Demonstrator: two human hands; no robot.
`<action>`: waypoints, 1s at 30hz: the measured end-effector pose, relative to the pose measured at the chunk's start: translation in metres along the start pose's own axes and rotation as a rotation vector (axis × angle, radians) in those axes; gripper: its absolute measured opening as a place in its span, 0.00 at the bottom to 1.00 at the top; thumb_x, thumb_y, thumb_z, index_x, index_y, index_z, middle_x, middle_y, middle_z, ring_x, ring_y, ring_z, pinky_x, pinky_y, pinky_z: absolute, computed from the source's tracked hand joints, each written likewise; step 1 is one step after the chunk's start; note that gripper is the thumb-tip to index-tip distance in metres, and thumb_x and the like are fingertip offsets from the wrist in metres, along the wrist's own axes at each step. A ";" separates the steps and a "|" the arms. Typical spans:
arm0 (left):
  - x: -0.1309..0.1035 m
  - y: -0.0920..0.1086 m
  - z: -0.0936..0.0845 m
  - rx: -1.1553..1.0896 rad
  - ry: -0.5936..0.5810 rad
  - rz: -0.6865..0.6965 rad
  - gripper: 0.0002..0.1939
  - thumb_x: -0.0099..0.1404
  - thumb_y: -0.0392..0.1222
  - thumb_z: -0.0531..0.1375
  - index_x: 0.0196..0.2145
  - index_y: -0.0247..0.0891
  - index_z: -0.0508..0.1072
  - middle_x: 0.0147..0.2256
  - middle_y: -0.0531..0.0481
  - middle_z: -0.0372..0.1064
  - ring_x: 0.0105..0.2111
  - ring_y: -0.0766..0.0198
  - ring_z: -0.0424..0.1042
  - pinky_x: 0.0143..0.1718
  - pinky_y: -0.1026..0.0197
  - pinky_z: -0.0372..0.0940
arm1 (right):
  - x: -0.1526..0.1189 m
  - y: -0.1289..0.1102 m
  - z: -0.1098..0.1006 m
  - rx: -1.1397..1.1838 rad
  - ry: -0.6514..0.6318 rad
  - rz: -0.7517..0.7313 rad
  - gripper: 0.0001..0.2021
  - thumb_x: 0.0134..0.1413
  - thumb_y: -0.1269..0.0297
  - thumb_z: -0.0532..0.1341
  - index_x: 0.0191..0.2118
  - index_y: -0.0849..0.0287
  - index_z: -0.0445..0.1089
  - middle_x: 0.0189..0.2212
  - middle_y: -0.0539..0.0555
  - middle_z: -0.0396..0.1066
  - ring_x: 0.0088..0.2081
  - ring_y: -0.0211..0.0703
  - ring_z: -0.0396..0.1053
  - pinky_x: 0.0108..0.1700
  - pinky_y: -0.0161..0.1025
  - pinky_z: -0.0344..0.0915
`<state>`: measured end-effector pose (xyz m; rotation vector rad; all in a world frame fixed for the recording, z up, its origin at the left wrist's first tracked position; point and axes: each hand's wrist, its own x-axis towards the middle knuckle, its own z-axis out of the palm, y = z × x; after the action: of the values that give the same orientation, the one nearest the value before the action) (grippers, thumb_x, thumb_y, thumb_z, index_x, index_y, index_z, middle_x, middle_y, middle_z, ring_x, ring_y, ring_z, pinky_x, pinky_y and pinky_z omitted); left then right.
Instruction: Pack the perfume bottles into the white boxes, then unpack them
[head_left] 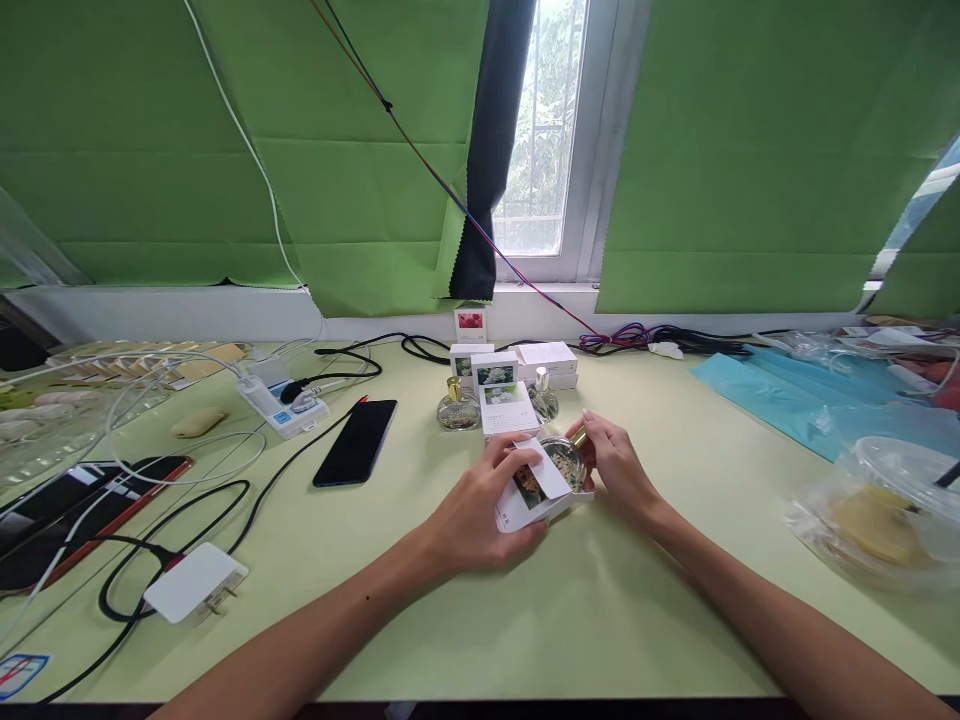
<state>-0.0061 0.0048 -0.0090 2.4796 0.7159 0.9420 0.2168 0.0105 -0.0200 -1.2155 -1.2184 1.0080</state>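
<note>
My left hand (487, 510) is closed around a small white box (517, 512) with a flower picture, tilted above the table. A round glass bottle (564, 464) with bits of dried flowers inside lies at the box's right end. The fingers of my right hand (611, 460) pinch the bottle's gold cap (578, 437). Just beyond stand more white boxes (508, 408) with flower pictures, between a gold-capped glass bottle (458, 410) on their left and a silver-capped one (543, 397) on their right.
Left of my hands lie a black phone (355, 443), a power strip (281, 400), a white charger (196, 582) and looping cables. A plastic container (892, 510) and blue sheeting (795, 400) are at the right. White boxes (547, 360) sit at the back.
</note>
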 end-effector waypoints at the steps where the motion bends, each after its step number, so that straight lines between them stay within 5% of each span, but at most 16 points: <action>1: 0.000 0.000 0.000 0.002 -0.001 0.006 0.30 0.58 0.42 0.69 0.56 0.43 0.64 0.61 0.35 0.60 0.59 0.43 0.69 0.55 0.45 0.71 | 0.000 -0.001 0.000 -0.006 0.007 -0.010 0.26 0.61 0.36 0.54 0.31 0.56 0.68 0.13 0.44 0.61 0.12 0.38 0.60 0.13 0.35 0.59; 30: -0.001 0.001 0.003 -0.011 0.053 0.039 0.32 0.58 0.42 0.69 0.57 0.44 0.62 0.61 0.35 0.58 0.61 0.43 0.67 0.56 0.45 0.70 | -0.003 -0.003 0.002 -0.020 0.031 -0.107 0.28 0.61 0.34 0.55 0.30 0.57 0.67 0.12 0.44 0.60 0.12 0.36 0.58 0.15 0.33 0.55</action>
<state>-0.0049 0.0031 -0.0113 2.4750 0.6798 1.0271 0.2147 0.0070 -0.0179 -1.1648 -1.2583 0.8964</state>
